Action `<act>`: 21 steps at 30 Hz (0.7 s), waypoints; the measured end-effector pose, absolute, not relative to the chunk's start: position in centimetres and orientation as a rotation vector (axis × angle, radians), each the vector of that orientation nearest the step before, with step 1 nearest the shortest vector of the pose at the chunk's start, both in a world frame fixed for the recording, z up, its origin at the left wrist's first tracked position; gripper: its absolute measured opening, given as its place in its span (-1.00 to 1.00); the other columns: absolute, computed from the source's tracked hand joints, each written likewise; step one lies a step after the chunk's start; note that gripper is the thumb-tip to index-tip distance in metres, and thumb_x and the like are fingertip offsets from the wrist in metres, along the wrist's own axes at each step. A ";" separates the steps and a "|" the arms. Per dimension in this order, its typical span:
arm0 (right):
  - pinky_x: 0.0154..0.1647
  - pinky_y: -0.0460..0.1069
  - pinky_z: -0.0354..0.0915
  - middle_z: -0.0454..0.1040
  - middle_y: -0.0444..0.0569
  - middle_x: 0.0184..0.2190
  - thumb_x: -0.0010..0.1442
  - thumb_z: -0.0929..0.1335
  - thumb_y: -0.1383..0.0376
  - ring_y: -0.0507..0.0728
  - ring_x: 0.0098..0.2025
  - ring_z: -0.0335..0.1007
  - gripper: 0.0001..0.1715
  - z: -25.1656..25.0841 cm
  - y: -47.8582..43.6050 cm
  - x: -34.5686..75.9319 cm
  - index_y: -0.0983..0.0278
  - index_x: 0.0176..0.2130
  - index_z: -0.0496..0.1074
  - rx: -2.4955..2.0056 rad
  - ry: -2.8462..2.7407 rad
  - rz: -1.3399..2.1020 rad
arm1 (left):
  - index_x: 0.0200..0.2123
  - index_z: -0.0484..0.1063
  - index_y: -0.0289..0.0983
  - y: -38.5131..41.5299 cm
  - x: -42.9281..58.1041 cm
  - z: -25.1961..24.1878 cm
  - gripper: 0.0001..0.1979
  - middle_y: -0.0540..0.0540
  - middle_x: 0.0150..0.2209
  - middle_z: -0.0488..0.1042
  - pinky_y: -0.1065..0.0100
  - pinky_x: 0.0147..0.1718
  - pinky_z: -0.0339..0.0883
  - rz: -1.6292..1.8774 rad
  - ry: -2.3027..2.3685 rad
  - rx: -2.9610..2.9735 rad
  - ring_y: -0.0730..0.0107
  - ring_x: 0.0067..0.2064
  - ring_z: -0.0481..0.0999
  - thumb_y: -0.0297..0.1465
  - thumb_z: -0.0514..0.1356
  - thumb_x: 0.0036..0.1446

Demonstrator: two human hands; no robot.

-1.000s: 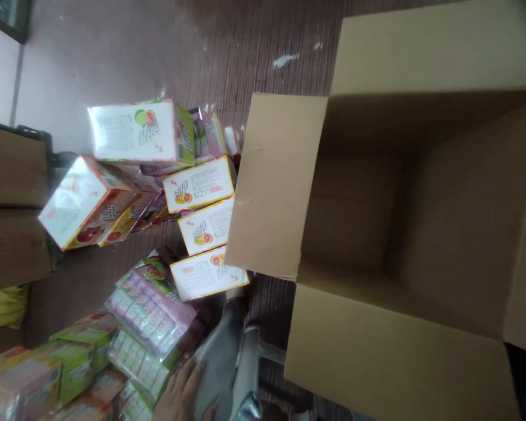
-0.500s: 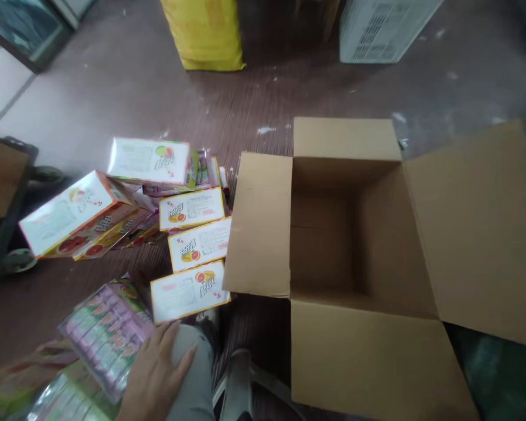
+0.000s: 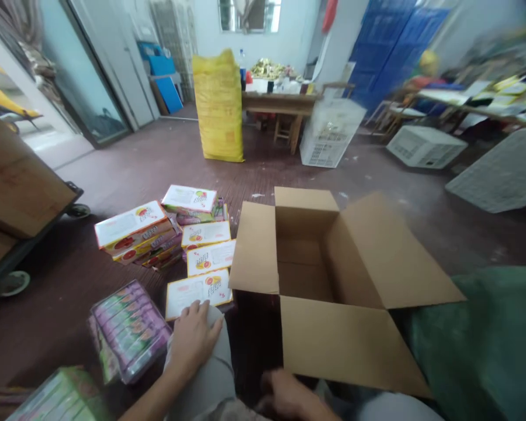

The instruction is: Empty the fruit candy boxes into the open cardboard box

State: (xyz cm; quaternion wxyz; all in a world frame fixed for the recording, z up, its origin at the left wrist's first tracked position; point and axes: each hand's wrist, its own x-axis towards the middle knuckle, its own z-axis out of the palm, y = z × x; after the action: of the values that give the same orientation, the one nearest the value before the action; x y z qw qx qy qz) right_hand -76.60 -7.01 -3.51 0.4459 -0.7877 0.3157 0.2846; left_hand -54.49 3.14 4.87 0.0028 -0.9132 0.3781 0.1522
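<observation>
My left hand (image 3: 196,334) rests on my left knee, fingers spread out and nothing in it. Low in the middle, my right hand (image 3: 289,393) is smeared by motion near the front flap of an open cardboard box (image 3: 333,333); its fingers are unclear. The inside of the box shows bare brown walls. To its left stand white packets with fruit pictures, the closest one (image 3: 197,290) just beyond my left hand. Left of my knee lies a clear-wrapped purple-green pack (image 3: 131,327). At the bottom left edge is a green pack (image 3: 59,397), partly cut off.
A yellow sack (image 3: 219,111) stands ahead beside a wooden table (image 3: 280,104). White plastic crates (image 3: 328,137) are on the floor. A trolley with cartons (image 3: 21,169) is at the left. Dark green material (image 3: 486,339) lies at the right, beside the box.
The view has tilted up, bringing the table, sack and far room into sight. My right hand has come into view at the bottom. My left hand stays on my knee.
</observation>
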 end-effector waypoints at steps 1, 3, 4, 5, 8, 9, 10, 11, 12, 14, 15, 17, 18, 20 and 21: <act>-0.36 -0.07 0.25 0.49 -0.16 -0.39 -0.02 0.50 0.20 0.10 -0.31 0.42 -0.71 -2.3 -7.8 -77.1 0.23 -0.26 0.48 -1.936 0.785 0.642 | 0.20 0.32 -0.39 3.4 -54.6 5.0 -0.45 -0.30 0.13 0.38 0.09 0.03 0.24 0.448 1.187 -2.881 -0.04 0.09 0.35 -0.19 -0.02 0.28; -0.36 -0.09 0.19 0.48 -0.17 -0.38 -0.04 0.49 0.19 0.07 -0.31 0.38 -0.67 0.1 -9.2 -78.3 0.23 -0.24 0.46 -1.928 0.786 0.471 | 0.19 0.31 -0.41 4.1 -54.8 5.1 -0.44 -0.32 0.12 0.38 0.10 0.01 0.25 0.388 1.200 -2.906 -0.05 0.08 0.36 -0.18 -0.02 0.28; -0.36 -0.09 0.18 0.48 -0.17 -0.38 -0.05 0.49 0.18 0.06 -0.31 0.36 -0.65 1.2 -9.7 -79.0 0.24 -0.25 0.46 -1.933 0.787 0.405 | 0.19 0.31 -0.42 4.4 -54.8 5.2 -0.44 -0.33 0.12 0.38 0.10 0.01 0.25 0.361 1.206 -2.914 -0.05 0.08 0.36 -0.18 -0.03 0.28; -0.35 -0.09 0.17 0.48 -0.16 -0.38 -0.07 0.50 0.17 0.06 -0.31 0.35 -0.64 2.2 -10.1 -79.7 0.25 -0.26 0.46 -1.944 0.788 0.372 | 0.19 0.30 -0.43 4.7 -54.9 5.3 -0.44 -0.33 0.12 0.38 0.11 0.01 0.26 0.339 1.209 -2.918 -0.05 0.09 0.36 -0.18 -0.03 0.28; -0.30 -0.07 0.20 0.51 -0.11 -0.31 -0.06 0.51 0.13 0.10 -0.26 0.39 -0.60 4.0 -10.6 -82.3 0.26 -0.24 0.48 -2.013 0.807 0.377 | 0.19 0.28 -0.44 5.5 -55.1 5.8 -0.44 -0.34 0.12 0.38 0.11 0.01 0.25 0.279 1.190 -2.921 -0.04 0.09 0.36 -0.19 -0.05 0.28; -0.24 -0.06 0.23 0.53 -0.07 -0.25 -0.04 0.50 0.13 0.13 -0.20 0.41 -0.57 4.3 -10.6 -83.2 0.26 -0.18 0.48 -2.053 0.833 0.355 | 0.19 0.29 -0.43 5.7 -55.2 6.1 -0.44 -0.34 0.12 0.38 0.11 0.02 0.25 0.256 1.177 -2.920 -0.05 0.09 0.36 -0.19 -0.06 0.28; -0.16 -0.04 0.25 0.53 -0.01 -0.16 -0.03 0.50 0.15 0.17 -0.12 0.41 -0.52 4.4 -10.6 -84.1 0.28 -0.11 0.48 -2.115 0.872 0.319 | 0.18 0.29 -0.42 5.8 -55.4 6.4 -0.45 -0.35 0.13 0.37 0.12 0.02 0.25 0.236 1.165 -2.919 -0.05 0.10 0.37 -0.18 -0.06 0.28; -0.06 -0.01 0.25 0.51 0.06 -0.07 -0.03 0.50 0.17 0.22 -0.03 0.40 -0.45 4.4 -10.7 -84.8 0.30 -0.04 0.46 -2.189 0.918 0.281 | 0.18 0.30 -0.41 5.8 -55.6 6.7 -0.45 -0.35 0.13 0.36 0.12 0.02 0.25 0.219 1.161 -2.916 -0.06 0.11 0.37 -0.18 -0.06 0.28; 0.04 0.01 0.23 0.47 0.13 0.01 -0.02 0.50 0.19 0.25 0.05 0.36 -0.37 4.4 -10.8 -85.5 0.33 0.04 0.43 -2.256 0.964 0.248 | 0.18 0.30 -0.41 5.8 -55.9 7.0 -0.45 -0.36 0.14 0.36 0.12 0.02 0.25 0.205 1.162 -2.914 -0.06 0.11 0.36 -0.18 -0.07 0.28; 0.16 0.04 0.16 0.38 0.21 0.13 -0.02 0.50 0.23 0.29 0.16 0.29 -0.20 4.1 -11.3 -86.5 0.36 0.18 0.33 -2.351 1.033 0.206 | 0.20 0.27 -0.42 5.7 -56.5 7.7 -0.43 -0.36 0.14 0.36 0.11 0.03 0.25 0.185 1.180 -2.908 -0.06 0.12 0.36 -0.17 -0.08 0.28; 0.20 0.06 0.14 0.33 0.22 0.18 -0.03 0.51 0.24 0.30 0.21 0.24 -0.12 3.9 -11.8 -86.8 0.35 0.23 0.27 -2.386 1.062 0.192 | 0.21 0.26 -0.42 5.7 -56.8 7.9 -0.42 -0.36 0.14 0.36 0.10 0.02 0.26 0.178 1.192 -2.903 -0.07 0.12 0.36 -0.17 -0.08 0.28; 0.27 0.09 0.08 0.18 0.23 0.29 -0.08 0.54 0.23 0.32 0.30 0.13 0.05 3.3 -13.0 -86.8 0.31 0.31 0.16 -2.442 1.112 0.156 | 0.22 0.24 -0.42 5.7 -57.2 8.1 -0.40 -0.37 0.14 0.36 0.08 0.01 0.28 0.159 1.198 -2.890 -0.08 0.12 0.35 -0.15 -0.08 0.28; 0.29 0.11 0.05 0.09 0.24 0.34 -0.11 0.55 0.22 0.33 0.34 0.05 0.13 2.9 -13.9 -86.6 0.30 0.34 0.11 -2.469 1.139 0.146 | 0.23 0.24 -0.41 5.7 -57.2 7.9 -0.41 -0.37 0.15 0.35 0.07 0.01 0.28 0.152 1.196 -2.872 -0.09 0.12 0.35 -0.15 -0.07 0.28; 0.34 0.16 -0.05 -0.09 0.24 0.41 -0.20 0.59 0.22 0.34 0.42 -0.16 0.29 1.8 -16.1 -85.9 0.26 0.37 0.01 -2.509 1.180 0.166 | 0.23 0.28 -0.32 5.8 -56.9 7.3 -0.49 -0.34 0.20 0.32 0.07 0.06 0.26 0.148 1.267 -2.753 -0.08 0.17 0.32 -0.25 -0.04 0.29; 0.37 0.19 -0.13 -0.16 0.23 0.42 -0.25 0.61 0.21 0.35 0.44 -0.27 0.37 1.1 -17.3 -85.4 0.24 0.38 -0.03 -2.518 1.193 0.189 | 0.22 0.32 -0.25 5.9 -56.6 6.9 -0.53 -0.30 0.23 0.29 0.07 0.09 0.22 0.154 1.330 -2.650 -0.07 0.20 0.30 -0.35 -0.03 0.28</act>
State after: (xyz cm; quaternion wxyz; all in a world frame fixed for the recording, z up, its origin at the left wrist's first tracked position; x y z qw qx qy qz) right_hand -85.38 -17.34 1.10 0.1734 -0.8880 0.4206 0.0666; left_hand -56.57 5.88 6.87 0.0862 -0.8892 0.4463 0.0517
